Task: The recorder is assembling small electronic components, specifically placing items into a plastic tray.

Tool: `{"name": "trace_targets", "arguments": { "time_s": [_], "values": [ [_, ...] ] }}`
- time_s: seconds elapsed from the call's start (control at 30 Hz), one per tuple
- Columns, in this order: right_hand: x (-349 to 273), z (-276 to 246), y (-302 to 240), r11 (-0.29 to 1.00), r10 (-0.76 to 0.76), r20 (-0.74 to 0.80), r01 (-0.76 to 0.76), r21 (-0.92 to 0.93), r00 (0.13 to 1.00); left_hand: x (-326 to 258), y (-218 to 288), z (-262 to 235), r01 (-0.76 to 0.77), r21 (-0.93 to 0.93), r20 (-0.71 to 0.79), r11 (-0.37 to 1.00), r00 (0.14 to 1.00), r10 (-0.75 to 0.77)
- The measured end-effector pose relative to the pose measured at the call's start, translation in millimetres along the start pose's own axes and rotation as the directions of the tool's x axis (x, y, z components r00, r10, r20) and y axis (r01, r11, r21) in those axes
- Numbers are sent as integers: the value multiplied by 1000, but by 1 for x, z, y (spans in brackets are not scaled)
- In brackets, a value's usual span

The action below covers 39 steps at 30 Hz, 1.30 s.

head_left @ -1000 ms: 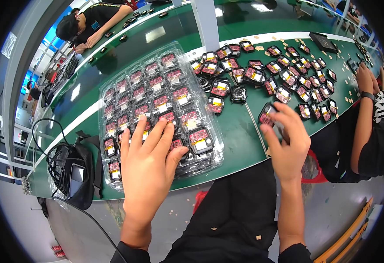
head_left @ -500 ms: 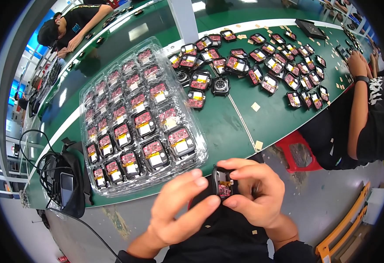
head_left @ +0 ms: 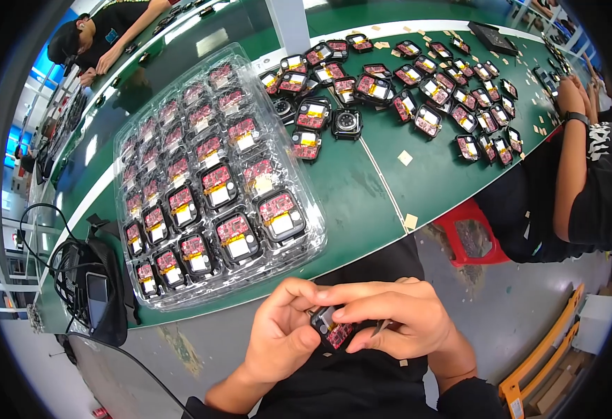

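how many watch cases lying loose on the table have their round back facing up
2 visible: a lone watch case by the table seam, and a partly covered one beside the clear tray. More may be hidden.

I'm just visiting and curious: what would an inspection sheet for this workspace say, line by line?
Surface: glossy green bench top.
Work pieces: one open watch-like casing with a red circuit board, in hand; similar casings in a clear plastic tray; loose casings spread to the tray's right.
Clutter: small tan squares scattered about; a shallow black box at the far side.
Hands: left hand grips the casing; right hand touches it; whether it also pinches a tool is unclear.
Cables: black cables bunched by a black bag, one trailing to the lower edge.
Surroundings: one person at upper left, another person at right; a red stool.
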State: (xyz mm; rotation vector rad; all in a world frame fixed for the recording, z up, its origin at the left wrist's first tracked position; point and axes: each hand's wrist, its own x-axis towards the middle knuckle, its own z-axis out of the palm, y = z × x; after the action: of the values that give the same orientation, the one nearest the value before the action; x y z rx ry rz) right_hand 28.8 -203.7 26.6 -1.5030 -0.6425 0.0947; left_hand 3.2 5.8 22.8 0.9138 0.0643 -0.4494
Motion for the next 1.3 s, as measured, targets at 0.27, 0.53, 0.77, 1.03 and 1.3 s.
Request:
{"name": "trace_targets", "arguments": {
  "time_s": [0.27, 0.53, 0.77, 1.03, 1.3],
  "values": [
    [-2, 11, -6, 956, -84, -200, 22, -294, 976, -2, -4, 5, -142, -160, -60, 977, 989, 134],
    [-13, 18, 10, 713, -233, -212, 19, -700, 949, 1, -15, -3, -169, -219, -7, 961, 985, 172],
    [-17, 12, 13, 578, -357, -140, 101, -810, 924, 3, -16, 0, -168, -115, -53, 979, 985, 162],
    [-16, 14, 9, 755, -256, -263, 22, -656, 930, 1, -15, -2, -169, -177, 6, 970, 985, 173],
    [-20, 19, 10, 774, -243, -306, -6, -633, 921, 1, -17, -1, -199, -125, 33, 972, 978, 204]
  ]
}}
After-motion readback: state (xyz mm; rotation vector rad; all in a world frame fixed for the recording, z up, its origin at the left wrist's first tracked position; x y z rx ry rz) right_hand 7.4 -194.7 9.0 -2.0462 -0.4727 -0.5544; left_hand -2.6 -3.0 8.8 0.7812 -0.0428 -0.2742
